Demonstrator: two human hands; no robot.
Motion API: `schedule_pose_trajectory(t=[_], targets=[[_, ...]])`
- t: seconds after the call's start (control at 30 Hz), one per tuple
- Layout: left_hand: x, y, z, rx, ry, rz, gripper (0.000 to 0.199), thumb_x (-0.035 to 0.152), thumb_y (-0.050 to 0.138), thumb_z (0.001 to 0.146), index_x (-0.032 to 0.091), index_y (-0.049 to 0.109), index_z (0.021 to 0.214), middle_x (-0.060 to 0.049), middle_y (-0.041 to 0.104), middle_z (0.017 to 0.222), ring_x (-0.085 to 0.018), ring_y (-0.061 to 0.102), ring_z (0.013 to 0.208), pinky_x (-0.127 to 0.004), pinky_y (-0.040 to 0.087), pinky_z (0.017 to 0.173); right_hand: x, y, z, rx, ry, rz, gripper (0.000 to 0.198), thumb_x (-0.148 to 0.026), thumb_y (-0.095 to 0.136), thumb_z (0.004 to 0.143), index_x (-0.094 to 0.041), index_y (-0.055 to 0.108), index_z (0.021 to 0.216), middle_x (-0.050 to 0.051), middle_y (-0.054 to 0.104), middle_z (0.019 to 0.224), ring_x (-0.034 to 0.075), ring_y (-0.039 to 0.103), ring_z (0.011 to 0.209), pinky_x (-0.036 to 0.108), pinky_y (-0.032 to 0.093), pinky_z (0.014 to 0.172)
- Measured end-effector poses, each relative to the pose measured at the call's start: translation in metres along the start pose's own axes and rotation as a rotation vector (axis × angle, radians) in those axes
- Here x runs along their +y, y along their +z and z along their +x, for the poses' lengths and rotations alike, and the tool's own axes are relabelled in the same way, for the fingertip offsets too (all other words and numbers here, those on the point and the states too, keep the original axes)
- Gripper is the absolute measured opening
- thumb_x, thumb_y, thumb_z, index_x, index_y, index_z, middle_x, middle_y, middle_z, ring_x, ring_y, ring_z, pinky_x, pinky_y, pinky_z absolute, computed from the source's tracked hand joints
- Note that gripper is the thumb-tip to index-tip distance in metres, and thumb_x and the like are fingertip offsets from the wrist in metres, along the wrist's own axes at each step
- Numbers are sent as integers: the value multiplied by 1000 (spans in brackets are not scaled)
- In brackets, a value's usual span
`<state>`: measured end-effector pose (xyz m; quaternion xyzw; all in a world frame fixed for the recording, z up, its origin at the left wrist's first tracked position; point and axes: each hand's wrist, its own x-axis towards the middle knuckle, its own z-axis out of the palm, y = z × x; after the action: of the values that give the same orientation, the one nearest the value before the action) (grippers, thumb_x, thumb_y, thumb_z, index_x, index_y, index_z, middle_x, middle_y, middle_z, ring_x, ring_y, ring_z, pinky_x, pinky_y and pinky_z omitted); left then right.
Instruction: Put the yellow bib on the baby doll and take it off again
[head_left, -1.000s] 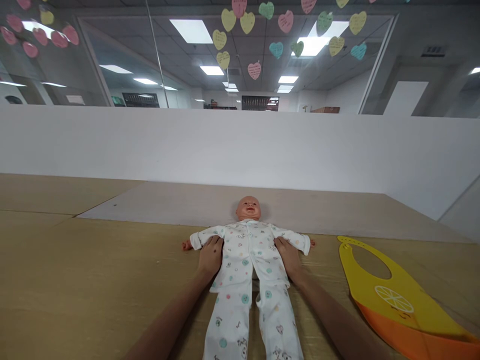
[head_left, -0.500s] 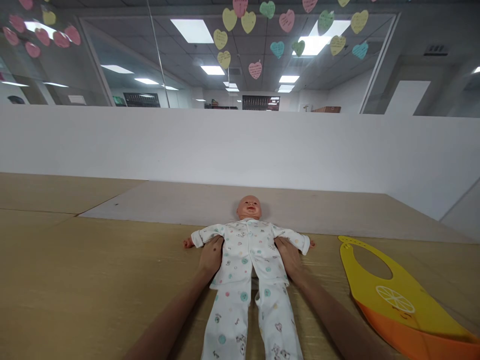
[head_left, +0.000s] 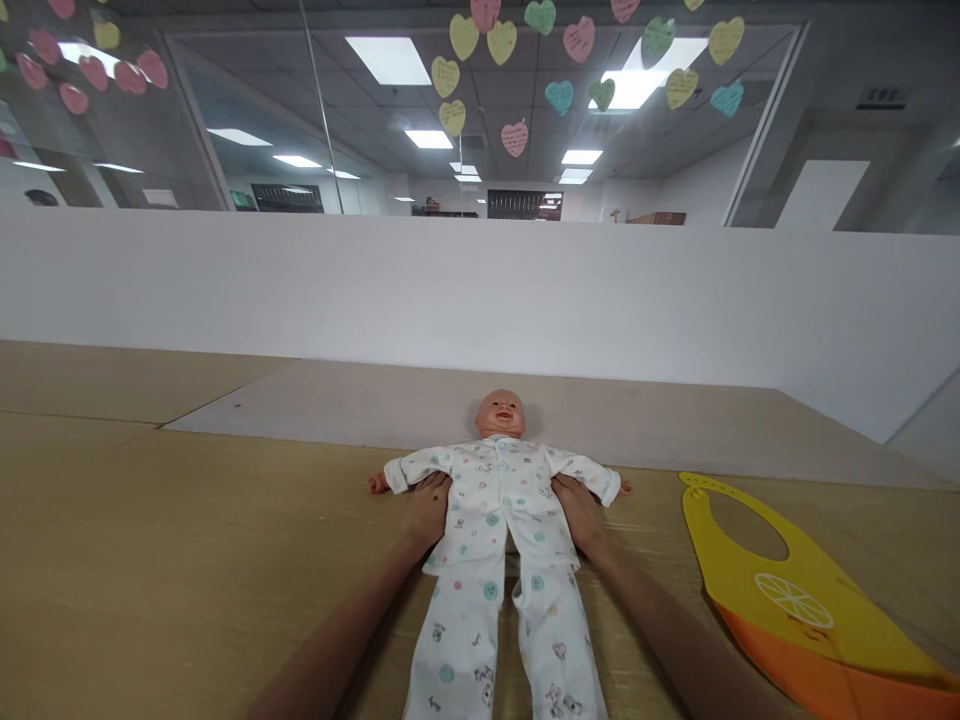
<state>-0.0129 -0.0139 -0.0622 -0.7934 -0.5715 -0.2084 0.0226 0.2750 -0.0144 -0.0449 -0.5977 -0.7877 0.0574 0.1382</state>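
A baby doll (head_left: 501, 500) lies on its back in the middle, its head away from me and its arms spread. It wears a white printed top and matching trousers. My left hand (head_left: 429, 508) grips its side beneath the armpit on the left. On the other side, my right hand (head_left: 576, 506) holds it the same way. Both hands are closed around the doll's torso, with most fingers hidden behind its body and sleeves. The doll's feet fall outside the lower edge of the view.
A yellow bib (head_left: 772, 580) with an orange pocket lies to the right, beside my right forearm. The tan surface (head_left: 225, 560) meets a pale grey panel (head_left: 360, 400) behind the doll. A low white wall (head_left: 480, 290) stands at the back, with glass and heart-shaped notes above.
The whole view has shifted very slightly. Both hands keep their place at the doll's sides, and the doll and bib lie as before.
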Motion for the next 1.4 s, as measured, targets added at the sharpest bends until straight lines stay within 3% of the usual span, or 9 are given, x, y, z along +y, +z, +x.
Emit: schedule_pose_trajectory(t=[0.17, 0.37, 0.57, 0.73, 0.87, 1.17, 1.4], targets=[[2, -5, -2, -92, -69, 105, 43, 6, 41, 86, 11, 61, 123, -19, 61, 132, -28, 54, 127, -43, 39, 107, 1, -1, -1, -46, -9, -119, 37, -14, 40, 92, -13, 61, 122, 15, 57, 133, 22, 48, 129, 33, 31, 109], [-2, -7, -2, -71, -167, 161, 38, 23, 37, 95, 14, 63, 120, -17, 66, 125, -33, 58, 119, -49, 39, 103, 3, -2, -3, -45, 48, -141, 40, -19, 39, 94, -16, 56, 130, 14, 50, 142, 25, 42, 134, 38, 28, 111], [0, -11, -3, -48, -229, 214, 37, 31, 39, 95, 15, 63, 118, -17, 67, 122, -32, 58, 118, -44, 40, 99, 3, -5, -4, -28, 135, -111, 47, -23, 38, 96, -17, 48, 141, 15, 46, 146, 28, 38, 138, 45, 25, 111], [-15, -18, -5, -33, -271, 218, 34, 30, 41, 93, 19, 68, 111, -15, 69, 118, -31, 59, 117, -47, 39, 102, 8, -6, -3, -9, 190, -96, 44, -34, 34, 99, -18, 53, 135, 14, 53, 139, 31, 43, 133, 47, 28, 107], [-31, -21, -6, -25, -316, 227, 38, 31, 41, 93, 13, 68, 114, -20, 67, 122, -33, 58, 120, -50, 37, 105, 14, -5, -1, -3, 213, -114, 43, -36, 33, 98, -19, 59, 127, 14, 56, 136, 30, 47, 129, 47, 29, 105], [-33, -22, -6, -28, -311, 211, 38, 30, 42, 92, 12, 70, 110, -22, 69, 119, -35, 61, 116, -53, 37, 105, 22, -9, -3, -5, 246, -103, 48, -44, 30, 98, -23, 66, 121, 12, 63, 128, 31, 52, 123, 47, 30, 102], [-38, -17, -7, -12, -255, 191, 37, 28, 40, 94, 11, 67, 112, -20, 68, 120, -33, 61, 115, -51, 36, 105, 29, -7, -3, -11, 289, -109, 52, -51, 29, 98, -26, 62, 129, 13, 57, 137, 33, 43, 132, 50, 24, 108]])
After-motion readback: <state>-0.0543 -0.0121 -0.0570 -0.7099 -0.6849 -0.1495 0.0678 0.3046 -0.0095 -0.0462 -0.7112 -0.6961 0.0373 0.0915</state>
